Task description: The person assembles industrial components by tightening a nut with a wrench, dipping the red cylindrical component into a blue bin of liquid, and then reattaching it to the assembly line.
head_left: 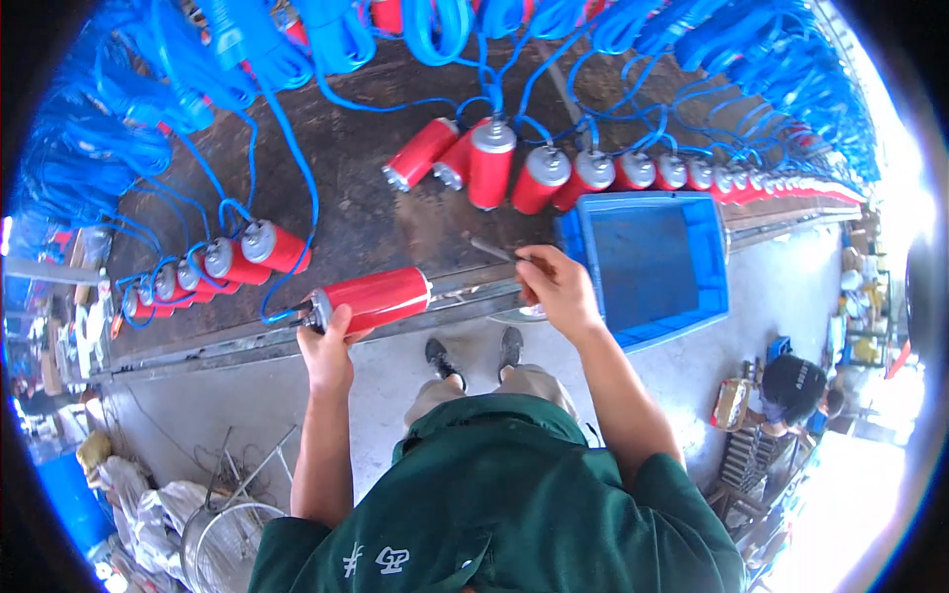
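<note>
1. Dark, worn workbench top (376, 212) runs across the view above a pale concrete floor (395, 395), with coils of blue cable (119, 128) heaped along its far side.
2. At the left, five red metal cylinders with grey end caps (222, 262) lie side by side, each wired to a blue lead.
3. Left hand (328, 346) is closed around the grey cabled end of one more red cylinder (374, 296), which lies across the bench's near edge.
4. Right hand (556, 289) pinches a thin grey rod-like tool (491, 249), its tip apart from the held cylinder.
5. Behind, a long row of red cylinders (593, 170) stretches rightward; about a dozen can be counted before they blur.
6. One blue plastic crate (652, 262) stands at the right, apparently empty.
7. Judging by this, many units are wired and lined up; the held one is in hand.
</note>
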`<state>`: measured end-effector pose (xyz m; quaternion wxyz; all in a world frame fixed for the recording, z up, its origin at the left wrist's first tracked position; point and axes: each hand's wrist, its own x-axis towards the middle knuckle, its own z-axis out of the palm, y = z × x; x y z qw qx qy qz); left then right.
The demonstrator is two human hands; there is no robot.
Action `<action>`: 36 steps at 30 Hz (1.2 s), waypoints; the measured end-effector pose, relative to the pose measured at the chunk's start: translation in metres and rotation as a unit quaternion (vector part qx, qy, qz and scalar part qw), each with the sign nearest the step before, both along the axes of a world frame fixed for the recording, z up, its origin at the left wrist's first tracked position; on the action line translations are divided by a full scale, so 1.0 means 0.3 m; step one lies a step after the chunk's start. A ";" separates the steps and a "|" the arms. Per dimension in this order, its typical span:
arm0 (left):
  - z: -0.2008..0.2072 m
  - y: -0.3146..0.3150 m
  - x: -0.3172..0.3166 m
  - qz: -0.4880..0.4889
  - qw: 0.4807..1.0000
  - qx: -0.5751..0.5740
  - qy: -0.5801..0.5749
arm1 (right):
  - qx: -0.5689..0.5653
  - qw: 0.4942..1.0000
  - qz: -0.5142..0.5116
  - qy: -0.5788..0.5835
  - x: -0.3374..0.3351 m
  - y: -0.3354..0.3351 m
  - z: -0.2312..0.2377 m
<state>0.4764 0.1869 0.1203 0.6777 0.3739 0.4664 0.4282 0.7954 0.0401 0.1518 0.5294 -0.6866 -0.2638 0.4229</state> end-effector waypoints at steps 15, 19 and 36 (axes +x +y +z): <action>0.005 -0.435 0.827 -0.064 0.971 -0.195 -0.123 | 0.114 0.986 -0.121 -0.010 0.622 -0.638 0.071; -0.006 -0.501 0.910 0.008 0.970 -0.221 -0.104 | 0.128 0.991 -0.041 0.016 0.710 -0.655 0.025; -0.018 -0.537 0.951 -0.045 0.984 -0.149 -0.085 | 0.138 0.988 0.057 -0.037 0.822 -0.586 -0.063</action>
